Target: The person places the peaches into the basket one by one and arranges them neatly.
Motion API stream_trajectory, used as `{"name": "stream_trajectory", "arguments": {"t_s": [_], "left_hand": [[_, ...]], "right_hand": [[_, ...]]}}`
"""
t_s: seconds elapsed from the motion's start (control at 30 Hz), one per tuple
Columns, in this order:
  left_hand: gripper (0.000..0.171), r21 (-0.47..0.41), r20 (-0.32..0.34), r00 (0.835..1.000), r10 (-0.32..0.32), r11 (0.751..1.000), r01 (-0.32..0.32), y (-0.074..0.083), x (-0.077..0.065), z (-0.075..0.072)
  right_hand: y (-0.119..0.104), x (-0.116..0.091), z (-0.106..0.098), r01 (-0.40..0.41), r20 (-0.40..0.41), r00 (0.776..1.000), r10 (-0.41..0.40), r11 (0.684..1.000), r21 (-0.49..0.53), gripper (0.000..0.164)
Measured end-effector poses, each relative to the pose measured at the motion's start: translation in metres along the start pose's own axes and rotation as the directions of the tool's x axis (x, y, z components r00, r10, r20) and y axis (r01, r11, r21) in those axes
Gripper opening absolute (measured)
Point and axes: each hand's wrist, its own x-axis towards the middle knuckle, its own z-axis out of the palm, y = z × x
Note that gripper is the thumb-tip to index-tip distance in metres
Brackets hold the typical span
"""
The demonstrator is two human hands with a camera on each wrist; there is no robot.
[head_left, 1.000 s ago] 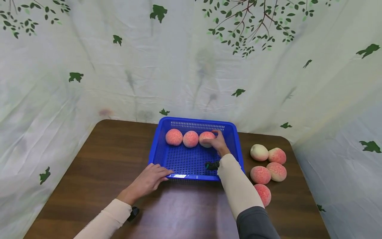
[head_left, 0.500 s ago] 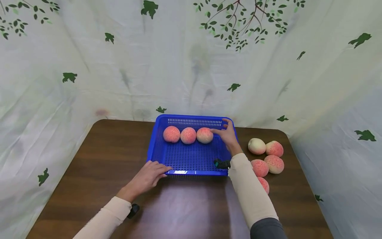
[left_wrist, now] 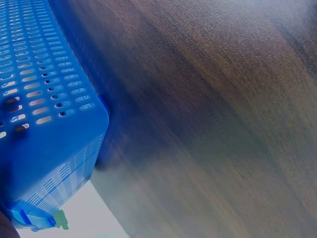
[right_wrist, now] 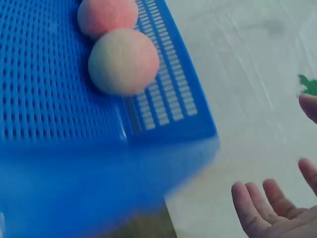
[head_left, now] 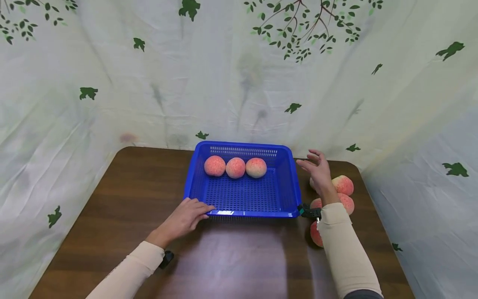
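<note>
A blue plastic basket holds a row of three peaches along its back wall. My left hand grips the rim at the front left corner, thumb on the near side. In the left wrist view the perforated basket wall fills the left, with only a sliver of that hand in the corner. To the right of the basket, my right hand is in the air with fingers spread and nothing held. Below it lie several loose peaches, partly hidden by the hand and sleeve.
The brown wooden table has a leaf-printed white curtain behind it and at both sides. The basket's back edge lies close to the curtain. Loose peaches run along the table's right side, one peach nearer the front.
My right hand has let go of the third peach, left it at the right of the row, and moved right out of the basket. The left hand stays at the rim.
</note>
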Motion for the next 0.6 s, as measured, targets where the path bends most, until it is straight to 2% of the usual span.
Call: {"name": "stream_trajectory", "arguments": {"t_s": [0.2, 0.33, 0.43, 0.6], "left_hand": [[0.029, 0.011, 0.024, 1.000, -0.017, 1.000, 0.016, 0.000, 0.001, -0.001], [0.029, 0.010, 0.029, 0.999, -0.020, 1.000, 0.019, -0.001, 0.000, -0.002], [0.030, 0.005, 0.027, 1.000, -0.015, 1.000, 0.015, -0.001, 0.001, -0.001], [0.031, 0.003, 0.032, 0.999, -0.014, 1.000, 0.014, -0.001, 0.001, -0.001]], "right_hand": [[0.004, -0.010, -0.036, 0.051, -0.046, 0.998, -0.053, 0.998, -0.040, 0.057], [0.012, -0.017, -0.059, 0.093, -0.102, 0.990, -0.094, 0.996, -0.006, 0.049], [0.020, -0.023, -0.075, 0.101, -0.141, 0.985, -0.096, 0.994, 0.033, 0.047], [0.036, -0.031, -0.099, 0.072, -0.221, 0.973, -0.070, 0.997, 0.003, 0.048]]}}
